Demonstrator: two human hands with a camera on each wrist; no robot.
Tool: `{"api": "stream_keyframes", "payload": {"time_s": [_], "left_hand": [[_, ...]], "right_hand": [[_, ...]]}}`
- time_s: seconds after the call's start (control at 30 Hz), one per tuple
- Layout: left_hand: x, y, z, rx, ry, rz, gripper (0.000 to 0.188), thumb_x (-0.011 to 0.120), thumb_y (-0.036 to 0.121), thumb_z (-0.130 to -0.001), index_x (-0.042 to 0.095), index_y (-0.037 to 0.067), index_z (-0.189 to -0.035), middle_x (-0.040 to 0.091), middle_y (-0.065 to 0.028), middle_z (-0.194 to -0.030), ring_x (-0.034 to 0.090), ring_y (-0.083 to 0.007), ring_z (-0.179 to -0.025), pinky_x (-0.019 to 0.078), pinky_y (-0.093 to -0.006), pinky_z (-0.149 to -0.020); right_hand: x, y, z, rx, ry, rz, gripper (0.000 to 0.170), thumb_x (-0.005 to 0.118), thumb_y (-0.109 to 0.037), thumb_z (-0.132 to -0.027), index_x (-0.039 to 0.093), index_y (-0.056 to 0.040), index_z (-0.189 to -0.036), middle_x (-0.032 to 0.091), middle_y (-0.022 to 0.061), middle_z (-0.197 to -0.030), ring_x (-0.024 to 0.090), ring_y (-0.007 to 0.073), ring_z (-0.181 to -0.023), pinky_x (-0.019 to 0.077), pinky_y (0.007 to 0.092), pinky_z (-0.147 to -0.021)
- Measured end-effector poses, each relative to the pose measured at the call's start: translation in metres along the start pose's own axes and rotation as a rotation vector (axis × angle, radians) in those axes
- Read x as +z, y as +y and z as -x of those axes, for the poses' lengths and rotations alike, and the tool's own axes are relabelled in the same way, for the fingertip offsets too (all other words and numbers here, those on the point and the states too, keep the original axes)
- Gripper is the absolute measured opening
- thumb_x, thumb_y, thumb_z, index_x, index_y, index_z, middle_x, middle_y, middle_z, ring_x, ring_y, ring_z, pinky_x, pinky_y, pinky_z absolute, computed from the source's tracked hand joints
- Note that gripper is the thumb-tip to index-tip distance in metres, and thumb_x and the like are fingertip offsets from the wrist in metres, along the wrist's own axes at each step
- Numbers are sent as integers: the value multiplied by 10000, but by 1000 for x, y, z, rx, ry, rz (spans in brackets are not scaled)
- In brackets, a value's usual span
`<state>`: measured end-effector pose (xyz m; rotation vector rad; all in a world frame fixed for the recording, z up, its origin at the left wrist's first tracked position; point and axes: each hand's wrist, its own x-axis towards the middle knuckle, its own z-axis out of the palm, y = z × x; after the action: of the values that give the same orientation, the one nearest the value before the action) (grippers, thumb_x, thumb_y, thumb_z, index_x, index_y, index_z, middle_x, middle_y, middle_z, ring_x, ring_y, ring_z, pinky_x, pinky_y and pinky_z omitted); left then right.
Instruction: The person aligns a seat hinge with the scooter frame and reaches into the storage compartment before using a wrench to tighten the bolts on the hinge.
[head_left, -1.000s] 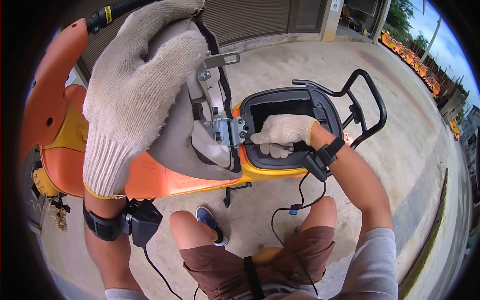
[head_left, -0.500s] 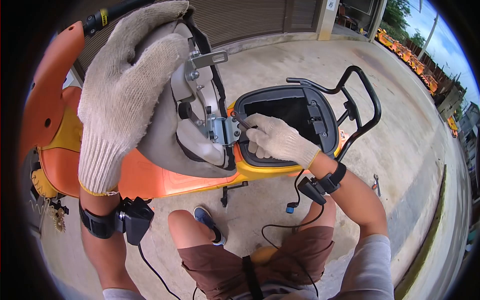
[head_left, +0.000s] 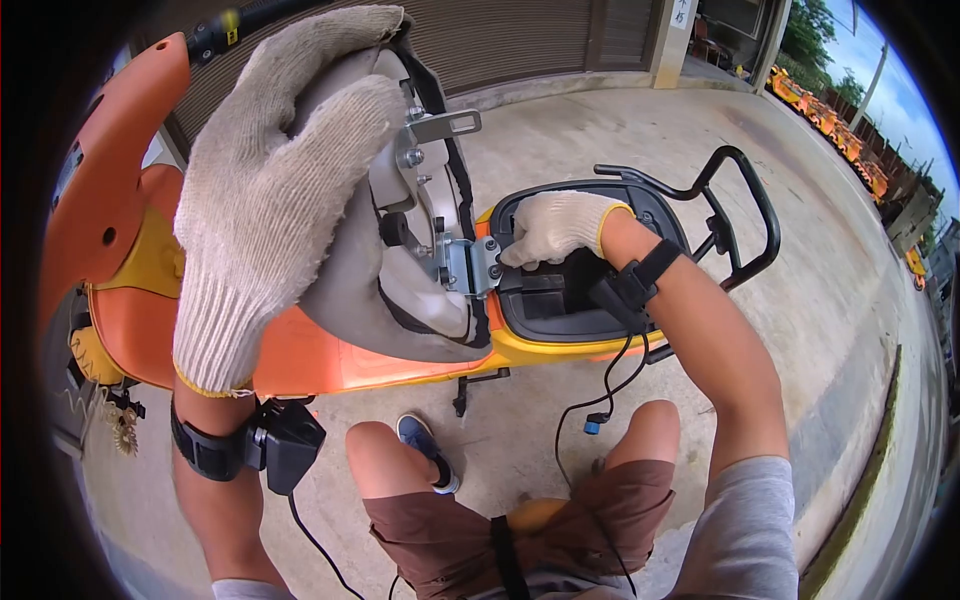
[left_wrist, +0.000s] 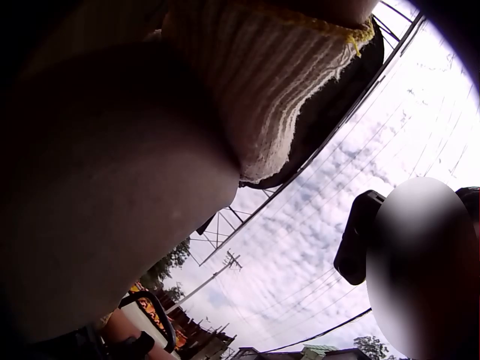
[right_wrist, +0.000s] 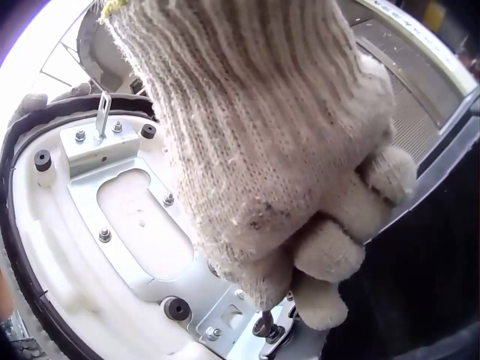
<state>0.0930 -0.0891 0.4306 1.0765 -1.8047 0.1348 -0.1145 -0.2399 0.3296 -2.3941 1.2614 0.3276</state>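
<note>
In the head view my gloved left hand (head_left: 260, 200) grips the edge of a raised grey scooter seat (head_left: 340, 285), keeping it tilted up. The seat's white underside, with bolts and a metal bracket (right_wrist: 84, 157), faces my right hand. My gloved right hand (head_left: 560, 228) is over the open storage compartment (head_left: 560, 328), fingers curled round a wrench (right_wrist: 262, 324). Only the wrench's dark end shows below the fingers in the right wrist view; the rest is hidden by the glove. That end is right at a bolt on the silver seat hinge (head_left: 468, 268).
The orange and yellow scooter body (head_left: 330, 350) runs leftward under the seat. A black rear rack (head_left: 765, 215) sticks out beyond the compartment. A black cable (head_left: 562, 440) hangs from the right wrist camera. Concrete floor surrounds the scooter, with a shutter wall (head_left: 530, 45) behind.
My right hand first came up and left towards the hinge, lifting the wrench into sight, then turned back over the compartment's far side. My left hand keeps holding the seat up.
</note>
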Motion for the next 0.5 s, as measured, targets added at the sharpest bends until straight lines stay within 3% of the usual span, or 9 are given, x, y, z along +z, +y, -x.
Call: {"api": "stream_keyframes", "payload": {"time_s": [0.03,0.17,0.27,0.33,0.43,0.5], "left_hand": [[0,0,0,-5,-1,-1,449,640,188,-909,614,51,-1336,671,-92,-1249,652,-191,-1111,510,-323,-1002],[-1,1,1,-16,-11,11,450,643,192,-908,616,54,-1336,672,-90,-1246,652,-189,-1108,509,-319,-1000],[-1,3,2,-20,-6,16,451,645,195,-907,617,57,-1335,673,-89,-1244,652,-188,-1105,509,-317,-999],[-1,3,2,-22,-1,22,452,646,196,-906,618,58,-1335,673,-88,-1243,651,-187,-1104,508,-316,-998],[-1,5,4,-27,12,28,453,648,199,-905,620,61,-1335,674,-87,-1241,651,-185,-1101,507,-313,-996],[0,6,4,-31,14,29,453,649,201,-904,621,62,-1335,674,-86,-1240,651,-184,-1100,507,-312,-995]], "right_hand": [[1,5,-7,-16,18,4,461,666,-496,-865,769,-47,-852,686,83,-730,622,213,-676,491,356,-679],[-2,5,-2,43,47,104,445,666,-481,-871,748,-49,-803,670,66,-680,600,190,-628,480,348,-639],[4,10,2,114,-75,-190,479,643,-471,-917,695,-22,-760,619,73,-600,499,162,-467,405,315,-463],[24,20,5,104,-187,-444,485,569,-420,-961,681,13,-773,608,87,-594,531,170,-450,414,314,-429],[68,5,29,53,-51,-846,505,455,-357,-1027,659,63,-833,633,120,-643,549,178,-440,433,320,-419],[92,1,28,66,-57,-1118,496,433,-386,-1058,641,47,-936,587,79,-608,508,164,-433,419,309,-421]]}}
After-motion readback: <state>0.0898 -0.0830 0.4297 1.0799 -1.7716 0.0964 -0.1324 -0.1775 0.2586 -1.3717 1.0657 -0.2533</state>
